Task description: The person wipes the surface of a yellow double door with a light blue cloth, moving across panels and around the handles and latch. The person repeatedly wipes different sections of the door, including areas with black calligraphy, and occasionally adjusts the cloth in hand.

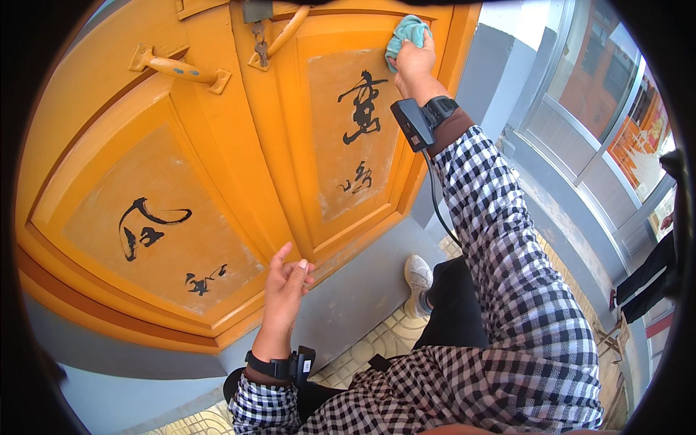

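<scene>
My right hand [416,60] holds a crumpled turquoise cloth [406,39] against the upper right of an orange double door's panel [348,119]. Black brush characters mark this panel and the left door panel [163,217], both with pale smudges. My left hand [288,277] is held before the lower middle of the doors, fingers parted and bent, with nothing in it. Each wrist wears a strapped black device; a cable runs from the right one.
A padlock [258,11] with hanging keys [261,46] and curved metal door handles [182,70] are at the top. Below the doors is a grey ledge [348,304] above patterned paving. Glazed windows [592,70] stand to the right; another person's dark-trousered legs [647,283] show at the far right.
</scene>
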A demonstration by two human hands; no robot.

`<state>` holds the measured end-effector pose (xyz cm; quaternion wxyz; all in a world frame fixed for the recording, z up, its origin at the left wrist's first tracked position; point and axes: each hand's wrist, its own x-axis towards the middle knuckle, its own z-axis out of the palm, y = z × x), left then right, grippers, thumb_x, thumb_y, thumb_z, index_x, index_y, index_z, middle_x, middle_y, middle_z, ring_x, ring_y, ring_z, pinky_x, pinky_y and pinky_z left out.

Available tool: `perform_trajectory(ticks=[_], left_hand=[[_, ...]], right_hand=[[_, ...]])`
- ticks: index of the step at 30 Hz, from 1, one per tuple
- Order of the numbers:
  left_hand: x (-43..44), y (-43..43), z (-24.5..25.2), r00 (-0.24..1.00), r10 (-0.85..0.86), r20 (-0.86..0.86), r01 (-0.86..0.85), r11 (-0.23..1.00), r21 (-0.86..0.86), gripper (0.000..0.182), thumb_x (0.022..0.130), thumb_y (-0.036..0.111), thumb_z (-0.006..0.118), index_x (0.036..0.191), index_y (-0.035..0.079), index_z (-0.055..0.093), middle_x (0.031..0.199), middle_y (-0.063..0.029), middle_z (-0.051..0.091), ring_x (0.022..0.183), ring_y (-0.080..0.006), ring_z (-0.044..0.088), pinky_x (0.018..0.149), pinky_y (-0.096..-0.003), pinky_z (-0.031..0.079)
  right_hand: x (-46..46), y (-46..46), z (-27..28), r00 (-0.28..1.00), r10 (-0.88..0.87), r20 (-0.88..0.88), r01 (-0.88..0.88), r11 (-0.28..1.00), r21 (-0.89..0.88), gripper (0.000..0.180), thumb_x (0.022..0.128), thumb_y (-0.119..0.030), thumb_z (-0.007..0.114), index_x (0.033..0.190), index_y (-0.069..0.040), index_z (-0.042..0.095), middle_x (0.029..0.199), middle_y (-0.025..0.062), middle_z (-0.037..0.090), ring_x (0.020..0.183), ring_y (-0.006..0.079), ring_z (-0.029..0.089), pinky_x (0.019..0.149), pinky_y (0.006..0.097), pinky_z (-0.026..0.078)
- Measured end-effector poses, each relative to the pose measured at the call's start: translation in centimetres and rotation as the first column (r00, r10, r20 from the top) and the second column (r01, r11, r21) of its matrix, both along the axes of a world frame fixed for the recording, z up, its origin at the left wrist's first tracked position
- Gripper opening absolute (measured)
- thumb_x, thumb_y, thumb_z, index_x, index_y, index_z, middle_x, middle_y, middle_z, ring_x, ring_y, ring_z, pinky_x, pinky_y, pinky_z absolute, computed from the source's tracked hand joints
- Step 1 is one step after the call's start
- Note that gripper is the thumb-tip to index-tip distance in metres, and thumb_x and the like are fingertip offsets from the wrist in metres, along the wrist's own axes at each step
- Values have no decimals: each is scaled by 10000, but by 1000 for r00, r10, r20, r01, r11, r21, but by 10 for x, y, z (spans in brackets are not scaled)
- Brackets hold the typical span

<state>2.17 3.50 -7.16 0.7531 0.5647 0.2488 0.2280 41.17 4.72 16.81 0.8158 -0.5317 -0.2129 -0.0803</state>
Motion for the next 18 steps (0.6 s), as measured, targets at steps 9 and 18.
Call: perform_trajectory(ticks=[9,18], left_hand=[[14,4,3,1000,-6,22,6,1000,8,627,998,238,593,1494,0,293,1003,-71,657,810,-105,581,677,-223,456],[8,3,3,1000,-12,18,12,999,37,616,991,219,589,1488,-7,302,998,-76,651,814,-109,585,679,-237,467]], right_hand=[[-150,49,-88,619,142,772,166,938,-305,630,859,17,634,1434,-186,479,1282,226,415,1141,410,515,991,395,450],[-48,-8,-66,169,113,979,645,738,-197,695,778,53,654,1375,-284,539,1250,166,554,1106,389,562,938,439,492]])
